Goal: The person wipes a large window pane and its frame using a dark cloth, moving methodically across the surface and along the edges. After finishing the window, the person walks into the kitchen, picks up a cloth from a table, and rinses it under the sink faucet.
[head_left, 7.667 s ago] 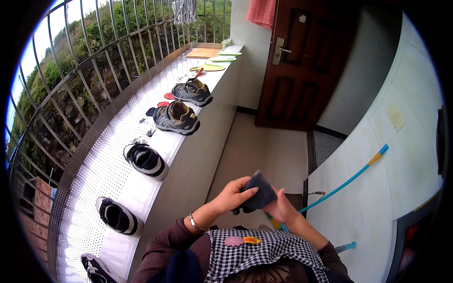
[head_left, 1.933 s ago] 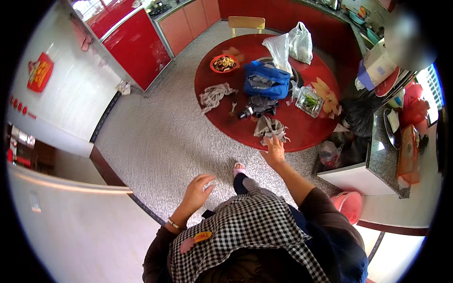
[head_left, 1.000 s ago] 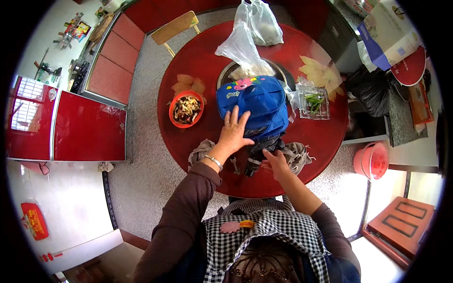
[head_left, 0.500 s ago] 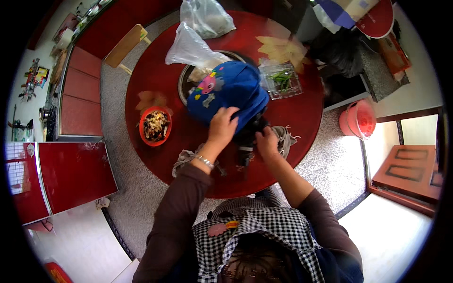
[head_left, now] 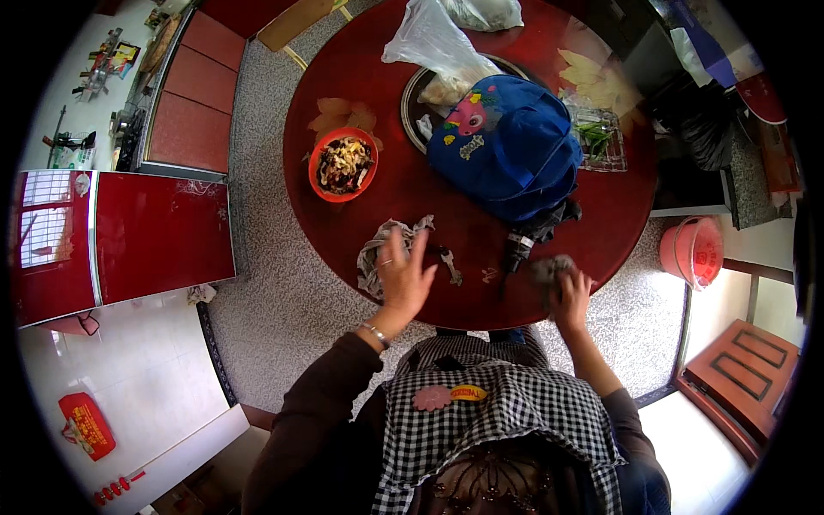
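My left hand [head_left: 405,281], with a bracelet at the wrist, is open and fingers spread above a crumpled grey cloth [head_left: 375,256] near the table's front edge. Closed around another grey rag [head_left: 549,273] is my right hand [head_left: 570,299], slightly blurred, at the front right. Beyond the hands lies a blue backpack [head_left: 515,146] with a pink cartoon figure. A black bundled thing with a ringed handle [head_left: 520,244] sticks out from the backpack's near side; its kind is unclear. Beside the left cloth is a small metal piece [head_left: 451,268].
The round red table [head_left: 412,193] bears an orange bowl of food scraps [head_left: 343,166], a white plastic bag [head_left: 433,43] on a round tray and a clear box of greens [head_left: 601,142]. A pink bucket [head_left: 692,251] stands right; a wooden chair [head_left: 296,24] is far left.
Both hands have come off the backpack and black thing. My left hand moved over the left cloth; my right hand took hold of the other rag. The whole view has shifted.
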